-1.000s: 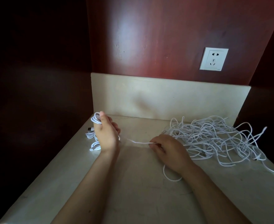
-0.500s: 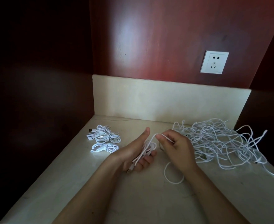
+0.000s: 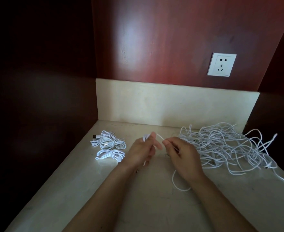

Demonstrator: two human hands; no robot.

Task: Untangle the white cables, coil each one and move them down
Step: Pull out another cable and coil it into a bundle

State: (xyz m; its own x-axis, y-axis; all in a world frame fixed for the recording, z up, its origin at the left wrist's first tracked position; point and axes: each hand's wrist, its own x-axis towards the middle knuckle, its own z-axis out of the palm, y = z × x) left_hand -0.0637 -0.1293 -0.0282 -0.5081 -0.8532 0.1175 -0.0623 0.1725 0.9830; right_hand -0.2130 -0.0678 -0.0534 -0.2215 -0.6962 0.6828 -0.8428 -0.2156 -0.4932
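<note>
Head view, the only one. Your left hand [image 3: 140, 154] sits just above the table [image 3: 154, 210], fingers curled round a few short loops of white cable [image 3: 146, 137] that stick out above the knuckles. Your right hand [image 3: 182, 155] is close beside it, not quite touching, thumb and forefinger pinching the same cable. A short stretch of it bridges the gap between your hands. So both hands are clamped on one cable, near the middle of the table. A slack loop [image 3: 175, 183] of cable lies on the table under your right wrist; where it runs on from there is hidden by the hand. The tangled heap [image 3: 230, 148] of white cables fills the right rear of the table, just beyond your right hand, and one strand trails off toward the right edge. Left rear, well apart from the heap: coiled bundles [image 3: 110, 145], three by my count, lying against one another, with a plug end poking out to the left. Behind runs a pale upstand [image 3: 171, 106], above it a reddish wood panel [image 3: 154, 39] carrying a white wall socket [image 3: 221, 64]. The left side is too dark to read.
</note>
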